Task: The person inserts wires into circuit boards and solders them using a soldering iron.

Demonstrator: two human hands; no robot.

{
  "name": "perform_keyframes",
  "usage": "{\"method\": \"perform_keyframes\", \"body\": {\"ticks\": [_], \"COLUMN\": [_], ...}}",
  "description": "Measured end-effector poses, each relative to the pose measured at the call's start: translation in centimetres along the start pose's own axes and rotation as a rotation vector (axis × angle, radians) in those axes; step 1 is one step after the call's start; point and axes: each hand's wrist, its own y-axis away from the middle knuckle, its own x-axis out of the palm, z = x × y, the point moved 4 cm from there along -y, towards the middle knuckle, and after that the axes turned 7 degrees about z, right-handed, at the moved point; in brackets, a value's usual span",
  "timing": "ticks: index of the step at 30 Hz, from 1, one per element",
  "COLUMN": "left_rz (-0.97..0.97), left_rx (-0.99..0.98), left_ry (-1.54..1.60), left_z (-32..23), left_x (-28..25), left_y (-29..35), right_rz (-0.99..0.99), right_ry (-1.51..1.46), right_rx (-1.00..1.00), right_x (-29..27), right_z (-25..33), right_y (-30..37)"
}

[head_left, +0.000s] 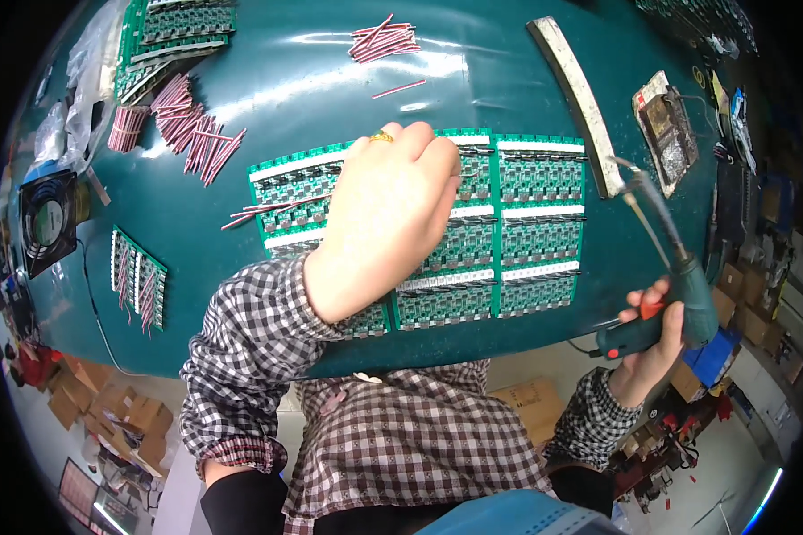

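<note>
My left hand [388, 209] is closed above the rows of green circuit boards [540, 178], its fingers curled and their tips hidden. A few red-and-white wires [272, 210] stick out from under its wrist side, seemingly held in the palm. The boards lie in panels side by side, with white strips and short black pieces along their rows. My right hand [656, 334] grips a green soldering gun [696, 299] by its handle, fingers by the red trigger. The gun's metal tip [629, 192] points up and away, apart from the boards and near a long pale strip [580, 98].
Bundles of wires [177, 116] and stacked boards [183, 27] lie at the far left. More wires [385, 43] sit at the back. A small fan [49, 223] and a wired board [138, 278] are at left. A worn metal holder [667, 132] stands at right.
</note>
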Motion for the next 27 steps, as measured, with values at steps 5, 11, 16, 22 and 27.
{"method": "perform_keyframes", "body": {"ticks": [5, 11, 16, 22, 27], "left_rz": [0.006, 0.003, -0.011, -0.033, -0.04], "left_rx": [-0.014, -0.058, -0.071, -0.072, -0.086], "left_ry": [0.016, 0.053, 0.056, 0.051, 0.049], "left_z": [-0.1, 0.0, -0.1, 0.1, 0.2], "left_x": [-0.3, 0.5, 0.8, 0.9, 1.2], "left_y": [0.4, 0.4, 0.4, 0.3, 0.4], "right_rz": [0.215, 0.243, 0.358, 0.345, 0.354], "right_ry": [0.0, 0.176, 0.118, 0.141, 0.177], "right_rx": [0.181, 0.213, 0.284, 0.316, 0.293], "right_x": [2.3, 4.7, 4.5, 5.2, 5.4], "right_z": [-1.2, -0.8, -1.2, -1.2, -1.1], "right_y": [0.9, 0.8, 0.5, 0.4, 0.5]}}
